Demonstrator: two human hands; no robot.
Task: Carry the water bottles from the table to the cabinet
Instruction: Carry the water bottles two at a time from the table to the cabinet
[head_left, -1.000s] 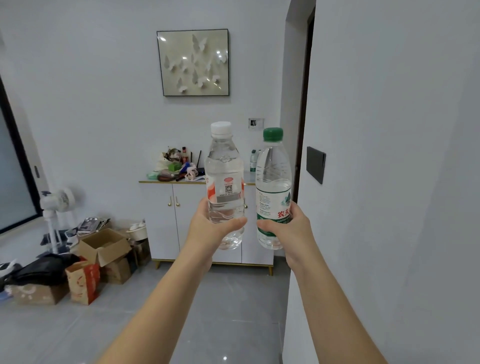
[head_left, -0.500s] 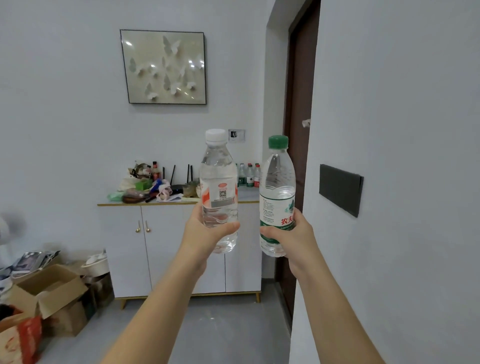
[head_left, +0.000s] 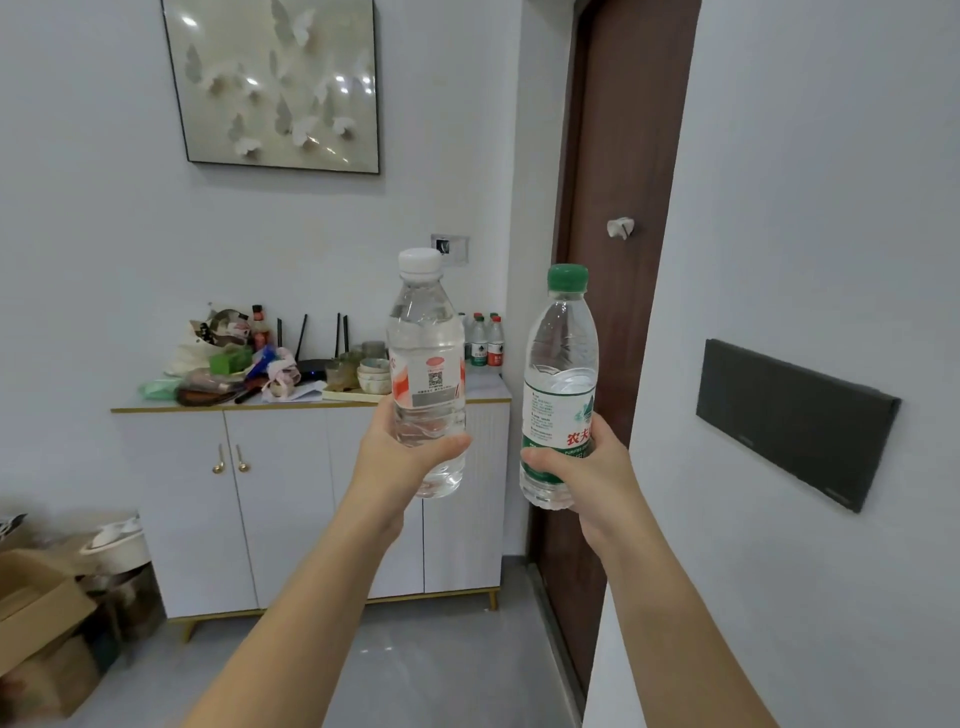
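My left hand (head_left: 400, 457) grips a clear water bottle with a white cap and red-and-white label (head_left: 427, 358), held upright at chest height. My right hand (head_left: 582, 467) grips a second upright bottle with a green cap and green-and-white label (head_left: 560, 384). Both are held out in front of me, side by side and apart. Ahead stands the white cabinet (head_left: 291, 499) with gold handles and gold legs. On its top at the right end stand several small water bottles (head_left: 485, 340) against the wall.
The cabinet top's left half is piled with clutter, bowls and a black router (head_left: 311, 358). A brown door (head_left: 623, 260) is right of the cabinet, a white wall with a dark panel (head_left: 795, 421) close on my right. Cardboard boxes (head_left: 36, 623) lie on the floor at left.
The cabinet has grown larger and closer in view as I walked toward it. Both hands keep the bottles upright, and the door beside the cabinet has come into view.
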